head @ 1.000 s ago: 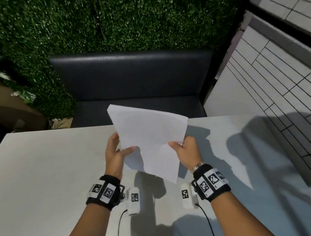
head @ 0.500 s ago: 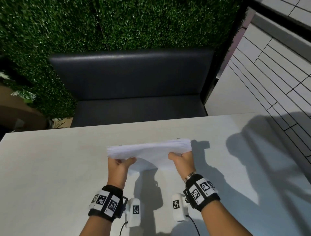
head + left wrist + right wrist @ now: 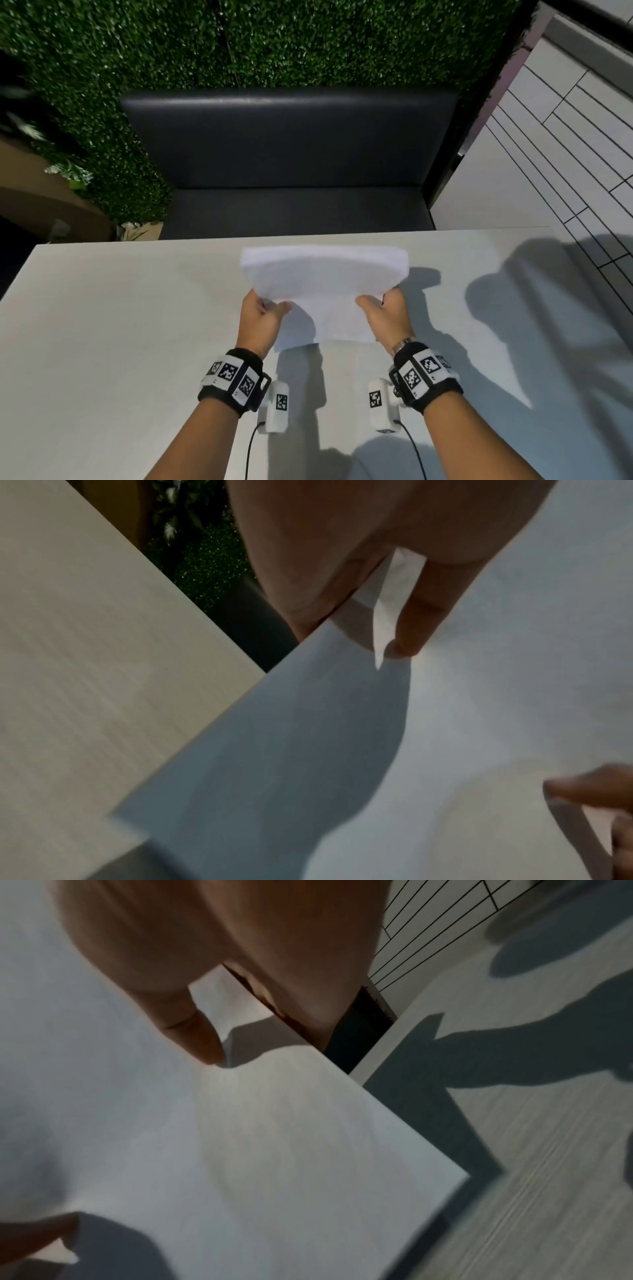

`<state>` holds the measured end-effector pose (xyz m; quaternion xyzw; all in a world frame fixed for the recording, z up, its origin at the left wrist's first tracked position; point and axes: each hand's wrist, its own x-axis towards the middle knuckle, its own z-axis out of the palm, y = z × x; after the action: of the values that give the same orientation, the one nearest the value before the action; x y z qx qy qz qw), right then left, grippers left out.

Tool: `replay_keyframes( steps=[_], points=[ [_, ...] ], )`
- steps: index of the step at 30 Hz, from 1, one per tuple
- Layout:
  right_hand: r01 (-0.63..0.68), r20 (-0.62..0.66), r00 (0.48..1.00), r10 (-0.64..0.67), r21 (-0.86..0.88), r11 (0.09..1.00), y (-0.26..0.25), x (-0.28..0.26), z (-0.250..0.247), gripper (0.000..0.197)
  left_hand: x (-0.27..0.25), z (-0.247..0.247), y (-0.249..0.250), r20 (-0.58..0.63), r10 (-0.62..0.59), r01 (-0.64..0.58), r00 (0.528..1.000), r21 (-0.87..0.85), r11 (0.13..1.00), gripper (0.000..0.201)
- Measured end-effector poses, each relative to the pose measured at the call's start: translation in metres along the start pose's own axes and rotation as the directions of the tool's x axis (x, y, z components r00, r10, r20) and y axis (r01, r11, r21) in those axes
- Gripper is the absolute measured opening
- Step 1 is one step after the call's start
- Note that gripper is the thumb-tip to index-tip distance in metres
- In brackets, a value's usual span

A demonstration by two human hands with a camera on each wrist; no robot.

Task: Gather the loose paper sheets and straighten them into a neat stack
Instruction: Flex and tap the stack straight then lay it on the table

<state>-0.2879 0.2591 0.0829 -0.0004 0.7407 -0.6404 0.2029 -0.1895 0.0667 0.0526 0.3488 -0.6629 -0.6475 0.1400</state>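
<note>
Since half a second ago, our paper stack (image 3: 325, 284) has tipped up, showing its face at frame centre above the table (image 3: 102, 325). Left hand (image 3: 260, 318) and right hand (image 3: 387, 317) pinch its side edges. Both wrist views show our thumbs on top, fingers beneath.

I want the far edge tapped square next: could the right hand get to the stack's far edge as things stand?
Probably not yet. The right hand grips the paper stack by its near right side, as the left hand does opposite; nothing blocks the far edge, but it must let go first.
</note>
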Motion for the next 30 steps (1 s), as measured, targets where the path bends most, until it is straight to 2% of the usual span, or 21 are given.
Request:
replay_keyframes(
  steps=[2, 4, 6, 9, 11, 13, 15, 19, 21, 23, 25, 27, 30],
  points=[
    [0.007, 0.031, 0.999, -0.007, 0.025, 1.0, -0.006, -0.007, -0.007, 0.039, -0.007, -0.005, 0.011, 0.03, 0.001, -0.002, 1.0, 0.009, 1.0, 0.039],
    [-0.017, 0.068, 0.998, 0.018, -0.009, 1.0, -0.004, -0.017, -0.013, 0.04, -0.016, -0.013, 0.012, 0.064, -0.052, 0.051, 0.997, 0.017, 0.999, 0.04],
    [-0.085, 0.088, 0.992, 0.092, -0.081, 0.993, 0.01, -0.028, -0.017, 0.037, -0.029, -0.02, 0.001, 0.094, -0.149, 0.145, 0.984, 0.049, 0.988, 0.036],
    [-0.22, 0.094, 0.966, 0.242, -0.204, 0.954, 0.049, -0.044, -0.017, 0.034, -0.047, -0.023, -0.039, 0.067, -0.324, 0.307, 0.944, 0.183, 0.934, 0.032],
    [-0.297, 0.087, 0.94, 0.329, -0.259, 0.919, 0.074, -0.052, -0.014, 0.036, -0.054, -0.023, -0.068, 0.007, -0.406, 0.389, 0.914, 0.27, 0.881, 0.05],
    [-0.339, 0.07, 0.924, 0.375, -0.301, 0.891, 0.092, -0.056, -0.011, 0.035, -0.059, -0.02, -0.091, -0.031, -0.437, 0.422, 0.899, 0.323, 0.847, 0.068],
    [-0.344, 0.055, 0.922, 0.384, -0.342, 0.875, 0.102, -0.056, -0.009, 0.034, -0.062, -0.015, -0.095, -0.043, -0.429, 0.416, 0.902, 0.351, 0.839, 0.071],
    [-0.305, 0.05, 0.933, 0.356, -0.413, 0.858, 0.112, -0.051, -0.01, 0.034, -0.066, -0.01, -0.094, -0.061, -0.378, 0.365, 0.924, 0.438, 0.821, 0.056],
    [-0.288, 0.041, 0.942, 0.334, -0.418, 0.862, 0.108, -0.052, -0.012, 0.036, -0.068, -0.012, -0.089, -0.071, -0.356, 0.345, 0.932, 0.478, 0.808, 0.058],
    [-0.231, 0.034, 0.962, 0.271, -0.431, 0.872, 0.1, -0.057, -0.016, 0.039, -0.072, -0.019, -0.081, -0.068, -0.327, 0.297, 0.943, 0.62, 0.726, 0.069],
    [-0.208, 0.016, 0.97, 0.242, -0.457, 0.865, 0.091, -0.068, -0.024, 0.051, -0.081, -0.029, -0.076, -0.035, -0.324, 0.247, 0.945, 0.726, 0.642, 0.079],
    [-0.195, 0.04, 0.968, 0.249, -0.508, 0.839, 0.092, -0.082, -0.034, 0.066, -0.096, -0.04, -0.075, 0.035, -0.364, 0.217, 0.931, 0.748, 0.627, 0.085],
    [-0.09, 0.182, 0.936, 0.302, -0.704, 0.705, 0.11, -0.113, -0.044, 0.102, -0.13, -0.05, -0.082, 0.149, -0.422, 0.124, 0.894, 0.823, 0.554, 0.112]
  ],
)
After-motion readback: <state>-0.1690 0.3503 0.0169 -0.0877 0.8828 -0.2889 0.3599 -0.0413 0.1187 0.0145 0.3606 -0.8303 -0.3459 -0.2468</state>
